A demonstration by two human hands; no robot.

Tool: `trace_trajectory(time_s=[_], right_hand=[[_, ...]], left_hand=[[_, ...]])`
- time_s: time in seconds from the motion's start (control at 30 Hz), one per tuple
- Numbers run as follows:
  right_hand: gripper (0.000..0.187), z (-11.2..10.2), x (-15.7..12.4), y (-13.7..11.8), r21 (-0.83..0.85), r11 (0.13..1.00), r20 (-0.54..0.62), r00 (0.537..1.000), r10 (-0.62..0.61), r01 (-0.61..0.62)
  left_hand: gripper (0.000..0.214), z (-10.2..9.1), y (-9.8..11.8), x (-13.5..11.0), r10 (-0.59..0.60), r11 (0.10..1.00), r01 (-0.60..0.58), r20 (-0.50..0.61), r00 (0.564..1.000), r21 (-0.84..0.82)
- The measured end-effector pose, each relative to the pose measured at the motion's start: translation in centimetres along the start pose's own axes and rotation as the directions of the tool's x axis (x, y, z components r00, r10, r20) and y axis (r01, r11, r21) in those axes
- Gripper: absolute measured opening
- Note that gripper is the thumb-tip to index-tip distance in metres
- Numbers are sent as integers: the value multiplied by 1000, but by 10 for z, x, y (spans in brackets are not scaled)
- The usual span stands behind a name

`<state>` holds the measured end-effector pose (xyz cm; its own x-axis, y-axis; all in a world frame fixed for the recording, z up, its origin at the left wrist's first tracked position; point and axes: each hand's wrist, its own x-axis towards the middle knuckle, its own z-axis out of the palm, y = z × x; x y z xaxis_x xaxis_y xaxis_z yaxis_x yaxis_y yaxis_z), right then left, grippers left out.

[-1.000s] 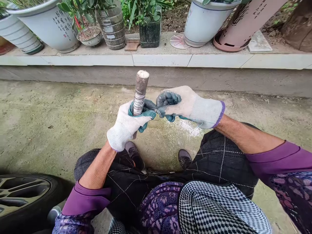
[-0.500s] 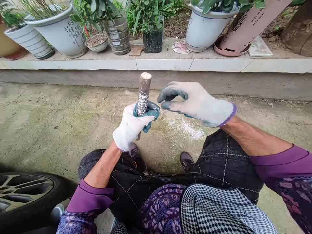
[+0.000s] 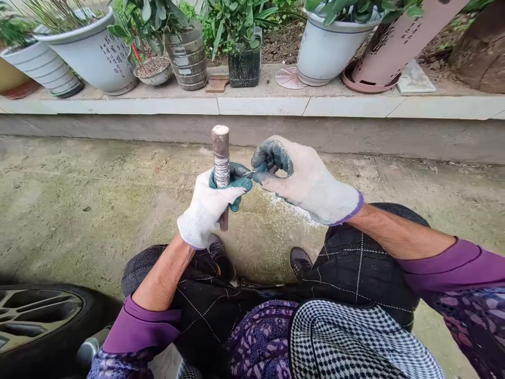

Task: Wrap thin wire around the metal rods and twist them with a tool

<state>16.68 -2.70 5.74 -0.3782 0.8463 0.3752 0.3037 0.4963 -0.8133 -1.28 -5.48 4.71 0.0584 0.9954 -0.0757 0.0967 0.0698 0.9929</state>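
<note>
My left hand (image 3: 211,202), in a white glove with a green coated palm, is closed round a short wooden stick (image 3: 220,141) held nearly upright. Thin silvery wire (image 3: 221,172) is wound in many turns about the stick, just above my grip. A loose length of the wire runs from the left fingers across to my right hand (image 3: 302,176). That hand, gloved the same way, pinches the wire between thumb and fingertips, close to the left thumb. The wire's tip is hidden by the fingers.
Potted plants, among them a white pot (image 3: 323,47) and a pink planter (image 3: 389,52), line a tiled ledge (image 3: 260,106) ahead. White crumbs (image 3: 302,210) lie on the concrete floor (image 3: 98,195) below my right hand. A car wheel (image 3: 43,321) stands at lower left.
My right thumb and fingers have closed on the loose wire beside my left hand. The stick has shifted slightly left and down in view and stands a bit straighter.
</note>
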Motion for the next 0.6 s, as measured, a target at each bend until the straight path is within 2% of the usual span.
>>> trace_trajectory(time_s=[0.2,0.33,0.4,0.5,0.6], right_hand=[[10,-9,-1,-2,15,1000,40,999,7,-7],[12,-9,-2,-3,-1,988,95,984,-154,155],[16,-6,-3,-4,-30,983,122,977,-176,181],[17,-3,-2,-6,-71,984,132,979,-154,164],[14,-3,0,-7,-84,983,91,984,-153,161]], left_hand=[[27,-6,-5,2,-66,987,98,228,971,-129],[24,-12,-9,0,-26,969,111,353,935,-222],[23,-14,-11,-1,-22,961,132,408,913,-244],[22,-15,-12,-2,-30,947,170,452,892,-272],[22,-12,-10,-4,-37,942,170,415,909,-288]])
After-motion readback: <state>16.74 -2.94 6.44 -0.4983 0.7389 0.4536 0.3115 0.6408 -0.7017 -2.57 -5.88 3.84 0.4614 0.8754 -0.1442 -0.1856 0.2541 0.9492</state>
